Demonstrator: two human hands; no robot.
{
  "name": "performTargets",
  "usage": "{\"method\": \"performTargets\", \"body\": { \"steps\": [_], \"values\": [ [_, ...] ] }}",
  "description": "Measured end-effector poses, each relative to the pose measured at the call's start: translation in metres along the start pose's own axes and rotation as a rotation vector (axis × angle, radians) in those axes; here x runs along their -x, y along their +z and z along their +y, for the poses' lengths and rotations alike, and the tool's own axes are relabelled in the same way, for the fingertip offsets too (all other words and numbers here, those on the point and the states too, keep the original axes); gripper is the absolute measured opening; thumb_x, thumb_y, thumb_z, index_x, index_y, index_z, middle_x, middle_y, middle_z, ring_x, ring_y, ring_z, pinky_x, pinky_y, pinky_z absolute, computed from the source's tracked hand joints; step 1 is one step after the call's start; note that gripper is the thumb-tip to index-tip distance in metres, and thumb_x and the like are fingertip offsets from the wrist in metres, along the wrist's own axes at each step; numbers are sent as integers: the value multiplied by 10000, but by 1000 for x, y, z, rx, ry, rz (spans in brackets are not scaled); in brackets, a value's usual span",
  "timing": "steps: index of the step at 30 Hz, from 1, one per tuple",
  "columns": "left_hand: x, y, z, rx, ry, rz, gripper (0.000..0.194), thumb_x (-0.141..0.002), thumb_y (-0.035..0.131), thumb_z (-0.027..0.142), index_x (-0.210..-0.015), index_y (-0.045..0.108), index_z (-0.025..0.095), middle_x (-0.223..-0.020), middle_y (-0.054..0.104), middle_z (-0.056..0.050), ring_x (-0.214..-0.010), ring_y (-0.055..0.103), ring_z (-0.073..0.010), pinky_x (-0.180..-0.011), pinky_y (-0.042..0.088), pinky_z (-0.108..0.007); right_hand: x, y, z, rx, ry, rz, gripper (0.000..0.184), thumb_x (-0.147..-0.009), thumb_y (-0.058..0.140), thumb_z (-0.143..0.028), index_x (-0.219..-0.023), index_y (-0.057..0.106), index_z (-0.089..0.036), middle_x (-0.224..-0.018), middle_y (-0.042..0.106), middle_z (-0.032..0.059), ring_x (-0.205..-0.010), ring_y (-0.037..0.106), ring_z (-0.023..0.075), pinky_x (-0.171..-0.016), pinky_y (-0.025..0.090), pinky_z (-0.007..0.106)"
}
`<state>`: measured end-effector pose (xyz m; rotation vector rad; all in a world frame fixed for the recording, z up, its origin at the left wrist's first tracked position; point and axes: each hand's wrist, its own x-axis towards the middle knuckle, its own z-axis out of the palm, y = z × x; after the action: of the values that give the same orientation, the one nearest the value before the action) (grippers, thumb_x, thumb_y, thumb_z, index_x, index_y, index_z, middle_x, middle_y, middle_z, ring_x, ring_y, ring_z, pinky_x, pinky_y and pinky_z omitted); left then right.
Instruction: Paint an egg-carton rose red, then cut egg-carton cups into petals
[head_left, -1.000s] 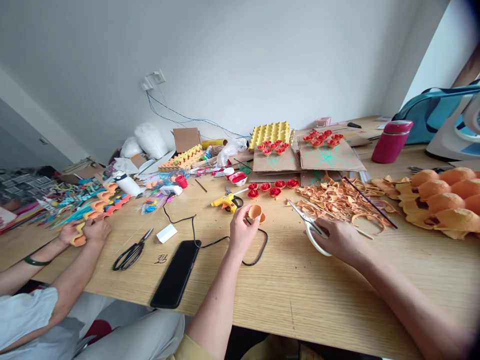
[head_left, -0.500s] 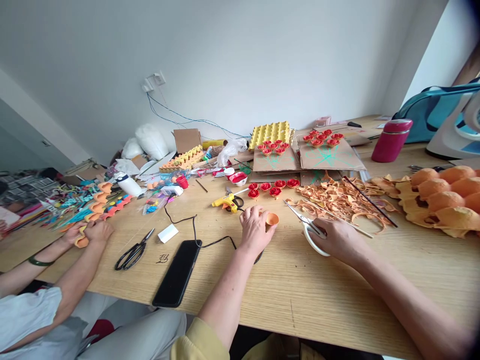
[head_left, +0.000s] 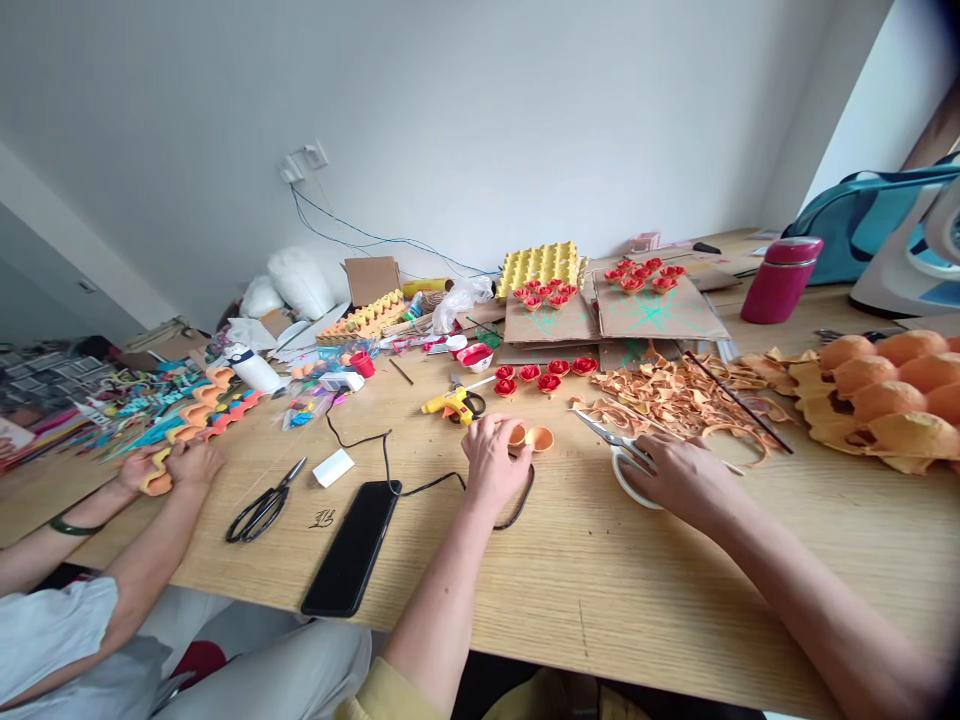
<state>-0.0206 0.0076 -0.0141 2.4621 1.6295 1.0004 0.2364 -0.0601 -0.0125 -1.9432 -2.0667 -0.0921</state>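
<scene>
On the wooden surface (head_left: 637, 580), a black phone (head_left: 351, 548) lies near the front edge, with black scissors (head_left: 262, 505) to its left and a small white block (head_left: 332, 467) near its far end. At right, a pink bottle (head_left: 781, 280) stands upright near a teal bag (head_left: 844, 235). A wall outlet (head_left: 318, 154) shows behind.

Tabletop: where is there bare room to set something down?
Widest: bare wood between the left forearm and right forearm, from the near edge to the white-handled scissors. Another lies between right forearm and egg tray; a small one between glue gun, black cord and left hand. Crowded: beyond the right hand, where orange scraps lie.
</scene>
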Motion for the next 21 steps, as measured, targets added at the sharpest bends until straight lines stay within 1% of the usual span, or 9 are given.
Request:
{"method": "performTargets", "body": {
  "steps": [2,5,8,11,14,16,18,21],
  "values": [
    [0,-3,-2,-2,-23,12,287,-834,665,214,-1117,645,258,-1239,591,-74,-1194,496,-273,-1005,373,-438,0,-1,1,15,10,-9,319,-887,504,-479,-759,600,-202,-777,686,73,-692,633,223,-656,347,332],
    [1,-4,-6,-17,-31,1,293,-813,669,189,-1096,647,260,-1255,589,-74,-1209,488,-283,-1003,372,-449,1,-1,3,25,23,-22,287,-862,536,-465,-790,622,-200,-800,684,70,-720,634,229,-677,349,338],
    [0,0,-9,-24,-23,-35,414,-783,688,181,-1182,606,256,-1311,586,-75,-1254,474,-294,-1018,367,-459,2,0,7,22,25,-29,258,-840,563,-449,-802,638,-205,-830,684,66,-772,640,232,-698,357,338],
    [-2,5,-12,-27,-16,-72,509,-790,668,162,-1277,545,251,-1333,603,-76,-1276,484,-288,-1045,350,-467,4,1,11,1,15,-45,239,-832,582,-439,-824,653,-211,-886,689,67,-825,647,239,-704,370,336],
    [-5,8,-14,-40,-35,-80,447,-825,623,150,-1257,555,245,-1254,653,-78,-1210,537,-284,-1039,345,-480,5,2,17,-32,19,-74,228,-818,609,-429,-853,666,-211,-892,685,71,-820,651,247,-676,389,326],
    [-6,9,-15,-51,-61,-69,399,-835,624,173,-1225,571,239,-1215,659,-85,-1174,553,-292,-1024,353,-488,4,1,20,-47,17,-75,231,-814,620,-429,-869,673,-210,-885,679,74,-801,651,245,-659,404,319],
    [-6,9,-17,-57,-87,-54,410,-824,657,216,-1225,570,231,-1221,641,-102,-1179,546,-308,-1013,362,-494,1,-5,21,-69,11,-20,257,-834,600,-448,-901,680,-213,-893,675,76,-789,653,242,-652,422,317],
    [-7,11,-18,-51,-93,-52,552,-785,714,255,-1301,518,236,-1285,608,-111,-1236,515,-312,-1038,349,-490,1,-20,14,-194,-6,131,295,-886,548,-472,-960,684,-221,-942,685,79,-792,659,239,-653,452,322]
  ]
}}
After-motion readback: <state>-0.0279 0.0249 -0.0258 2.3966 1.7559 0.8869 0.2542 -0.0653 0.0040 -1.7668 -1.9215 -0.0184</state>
